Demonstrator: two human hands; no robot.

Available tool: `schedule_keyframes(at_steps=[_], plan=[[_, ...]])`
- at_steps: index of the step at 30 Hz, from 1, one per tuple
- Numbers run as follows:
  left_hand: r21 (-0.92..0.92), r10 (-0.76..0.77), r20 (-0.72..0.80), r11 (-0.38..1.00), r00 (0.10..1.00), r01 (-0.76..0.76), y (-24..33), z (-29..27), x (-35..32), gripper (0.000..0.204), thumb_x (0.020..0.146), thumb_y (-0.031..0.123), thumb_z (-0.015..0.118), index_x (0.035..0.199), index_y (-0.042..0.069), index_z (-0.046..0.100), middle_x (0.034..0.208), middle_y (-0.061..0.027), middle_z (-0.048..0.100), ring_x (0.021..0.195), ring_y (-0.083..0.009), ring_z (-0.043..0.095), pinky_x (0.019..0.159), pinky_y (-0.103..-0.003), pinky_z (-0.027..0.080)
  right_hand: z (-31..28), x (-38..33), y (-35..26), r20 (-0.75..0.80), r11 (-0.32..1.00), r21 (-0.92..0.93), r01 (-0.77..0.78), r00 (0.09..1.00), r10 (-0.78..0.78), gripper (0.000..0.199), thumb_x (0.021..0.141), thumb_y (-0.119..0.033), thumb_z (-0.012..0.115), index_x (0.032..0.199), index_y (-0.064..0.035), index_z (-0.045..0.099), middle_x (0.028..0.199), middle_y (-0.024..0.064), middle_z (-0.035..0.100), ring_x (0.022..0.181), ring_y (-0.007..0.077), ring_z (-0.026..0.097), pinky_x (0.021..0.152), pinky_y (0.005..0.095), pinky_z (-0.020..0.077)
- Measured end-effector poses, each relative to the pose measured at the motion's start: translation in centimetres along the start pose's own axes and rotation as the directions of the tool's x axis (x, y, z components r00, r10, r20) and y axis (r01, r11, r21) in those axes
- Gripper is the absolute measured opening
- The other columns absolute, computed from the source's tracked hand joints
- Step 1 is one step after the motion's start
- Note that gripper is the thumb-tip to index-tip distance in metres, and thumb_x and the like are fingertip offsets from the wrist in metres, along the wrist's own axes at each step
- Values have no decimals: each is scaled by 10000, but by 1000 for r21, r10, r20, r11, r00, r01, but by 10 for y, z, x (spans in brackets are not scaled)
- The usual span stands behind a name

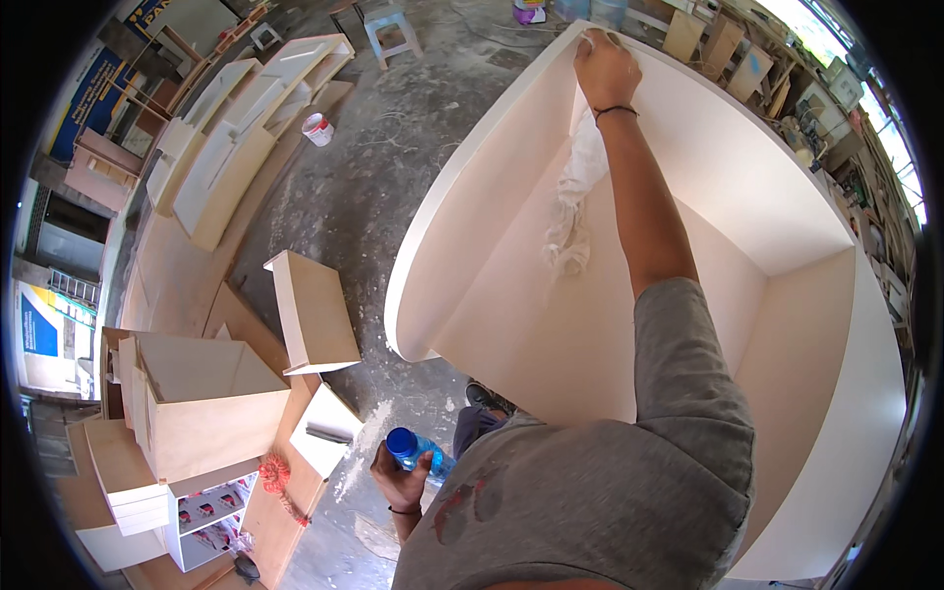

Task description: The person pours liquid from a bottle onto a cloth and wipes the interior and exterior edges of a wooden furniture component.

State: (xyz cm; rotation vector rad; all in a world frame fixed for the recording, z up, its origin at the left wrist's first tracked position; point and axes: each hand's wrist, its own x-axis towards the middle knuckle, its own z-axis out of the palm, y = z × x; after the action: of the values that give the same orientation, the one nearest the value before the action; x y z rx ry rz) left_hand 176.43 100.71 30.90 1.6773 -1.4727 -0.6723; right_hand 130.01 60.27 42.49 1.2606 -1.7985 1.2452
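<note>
Down at the left, my left hand point(400, 484) is wrapped round a clear plastic bottle point(440, 466) with a blue cap. Stretched far forward, my right hand point(606, 71) is closed on a white cloth point(584, 162) at the top far corner of a large white cabinet point(408, 280). The rest of the cloth hangs loose inside the cabinet, along the corner between two panels. One long side of the cabinet curves outward. Its broad, pale inner back panel lies below my right arm. The fingertips of my right hand are partly hidden.
Left of me, pale wooden boxes point(211, 423) crowd a wooden board with an orange coiled cord point(275, 474). A small panel box point(313, 313) stands on the concrete floor. Farther off are a white tub point(318, 129), long shelf units point(231, 167) and a light-blue stool point(391, 37).
</note>
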Motion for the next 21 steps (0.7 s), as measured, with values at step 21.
schedule_keyframes(at_steps=[21], plan=[[-106,99,70,990,993,-91,-32,-15,103,473,701,417,797,826,9,592,711,-89,576,627,-220,548,591,-342,458,9,-16,2,-61,965,129,-229,969,238,158,773,-180,608,894,-97,668,886,145,689,791,371,653,722,461,512]])
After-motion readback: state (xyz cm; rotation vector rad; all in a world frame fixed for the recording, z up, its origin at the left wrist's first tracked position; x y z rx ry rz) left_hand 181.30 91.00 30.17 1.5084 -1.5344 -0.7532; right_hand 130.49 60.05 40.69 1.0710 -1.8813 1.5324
